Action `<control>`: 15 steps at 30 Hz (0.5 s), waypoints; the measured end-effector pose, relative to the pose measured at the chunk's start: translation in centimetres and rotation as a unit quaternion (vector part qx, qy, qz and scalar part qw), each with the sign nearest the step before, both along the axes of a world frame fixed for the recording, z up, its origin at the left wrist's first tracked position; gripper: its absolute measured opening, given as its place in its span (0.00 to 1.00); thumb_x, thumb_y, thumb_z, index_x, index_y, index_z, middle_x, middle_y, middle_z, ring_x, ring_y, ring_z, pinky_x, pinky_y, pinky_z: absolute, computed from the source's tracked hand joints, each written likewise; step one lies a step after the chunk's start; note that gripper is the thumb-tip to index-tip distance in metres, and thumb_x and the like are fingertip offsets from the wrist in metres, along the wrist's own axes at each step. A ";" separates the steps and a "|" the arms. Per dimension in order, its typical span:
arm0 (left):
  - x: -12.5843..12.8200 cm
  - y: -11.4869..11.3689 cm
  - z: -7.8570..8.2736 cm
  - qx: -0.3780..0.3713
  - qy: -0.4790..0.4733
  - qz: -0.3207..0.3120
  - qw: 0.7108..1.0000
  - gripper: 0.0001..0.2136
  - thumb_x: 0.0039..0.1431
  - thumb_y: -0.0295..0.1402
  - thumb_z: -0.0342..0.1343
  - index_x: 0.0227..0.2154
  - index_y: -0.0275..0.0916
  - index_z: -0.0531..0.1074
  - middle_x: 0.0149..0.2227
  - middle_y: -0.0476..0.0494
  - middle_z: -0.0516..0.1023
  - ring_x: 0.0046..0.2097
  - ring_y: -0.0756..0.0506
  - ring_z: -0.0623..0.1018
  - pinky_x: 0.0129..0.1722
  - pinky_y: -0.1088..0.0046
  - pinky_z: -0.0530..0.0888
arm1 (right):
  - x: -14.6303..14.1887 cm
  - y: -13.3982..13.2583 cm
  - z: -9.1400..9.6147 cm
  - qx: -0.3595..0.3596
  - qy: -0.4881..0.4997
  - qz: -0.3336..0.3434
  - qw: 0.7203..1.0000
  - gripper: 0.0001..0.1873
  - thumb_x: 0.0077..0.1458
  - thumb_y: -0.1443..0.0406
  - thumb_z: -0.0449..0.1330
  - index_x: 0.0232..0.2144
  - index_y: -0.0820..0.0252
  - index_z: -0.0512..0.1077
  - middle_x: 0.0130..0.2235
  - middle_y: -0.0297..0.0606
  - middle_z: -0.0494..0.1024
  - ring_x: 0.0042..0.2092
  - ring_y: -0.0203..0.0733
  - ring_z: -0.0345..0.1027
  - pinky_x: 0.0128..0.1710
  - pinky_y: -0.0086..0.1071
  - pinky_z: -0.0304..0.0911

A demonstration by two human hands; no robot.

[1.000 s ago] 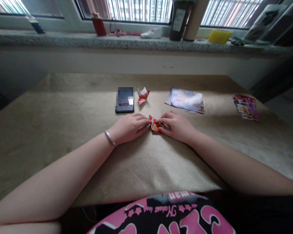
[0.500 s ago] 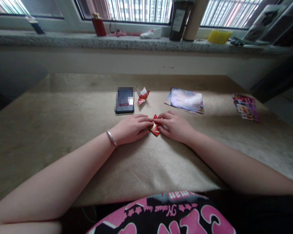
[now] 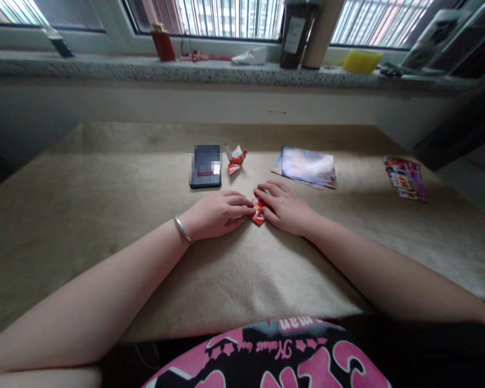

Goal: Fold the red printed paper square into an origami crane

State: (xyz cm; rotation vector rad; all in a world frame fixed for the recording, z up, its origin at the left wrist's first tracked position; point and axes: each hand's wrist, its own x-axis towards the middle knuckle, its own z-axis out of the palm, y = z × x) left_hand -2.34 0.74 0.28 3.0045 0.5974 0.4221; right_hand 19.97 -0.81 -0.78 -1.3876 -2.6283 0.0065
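A small folded piece of red patterned paper (image 3: 258, 216) lies flat on the table between my hands, partly covered by fingers. My left hand (image 3: 223, 213) holds its left edge with the fingertips. From the other side my right hand (image 3: 288, 207) presses on the right and top of the paper, its fingers bent over it. Just beyond them stands a folded red and white paper crane (image 3: 236, 160). A dark phone-like device (image 3: 206, 166) with a blurred screen lies to the crane's left.
Several glossy printed sheets (image 3: 309, 166) lie behind my right hand. Pink and red printed cards (image 3: 406, 179) are fanned out at the far right. A granite windowsill (image 3: 121, 69) behind the table (image 3: 117, 210) carries a red container (image 3: 163, 43), a dark bottle (image 3: 294, 40) and a yellow block (image 3: 362, 62).
My right fingers have shifted up over the paper's top point, hiding it, and more of its middle shows. My left hand has barely moved.
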 end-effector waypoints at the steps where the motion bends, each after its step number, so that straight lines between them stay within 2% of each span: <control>1: 0.0 0.0 0.1 0.002 0.005 -0.003 1.000 0.16 0.61 0.31 0.48 0.51 0.44 0.69 0.50 0.43 0.73 0.51 0.45 0.71 0.51 0.65 0.70 | 0.0 0.0 -0.1 -0.004 -0.005 -0.001 1.000 0.27 0.60 0.59 0.46 0.58 0.65 0.60 0.60 0.46 0.61 0.61 0.53 0.49 0.60 0.44 0.49; 5: 0.2 -0.2 0.4 0.008 0.019 -0.012 1.000 0.17 0.60 0.30 0.49 0.51 0.45 0.69 0.50 0.42 0.72 0.51 0.44 0.70 0.51 0.63 0.69 | 0.2 0.2 -0.3 -0.015 -0.016 0.000 1.000 0.29 0.60 0.57 0.44 0.60 0.66 0.57 0.62 0.46 0.57 0.63 0.53 0.47 0.62 0.44 0.46; 15: 0.1 0.0 0.4 -0.001 0.033 -0.034 0.999 0.21 0.57 0.29 0.51 0.54 0.44 0.65 0.52 0.44 0.72 0.55 0.43 0.68 0.56 0.61 0.66 | 0.3 0.3 -0.6 -0.021 -0.014 0.008 1.000 0.30 0.61 0.56 0.44 0.60 0.66 0.56 0.63 0.47 0.56 0.63 0.54 0.47 0.62 0.45 0.46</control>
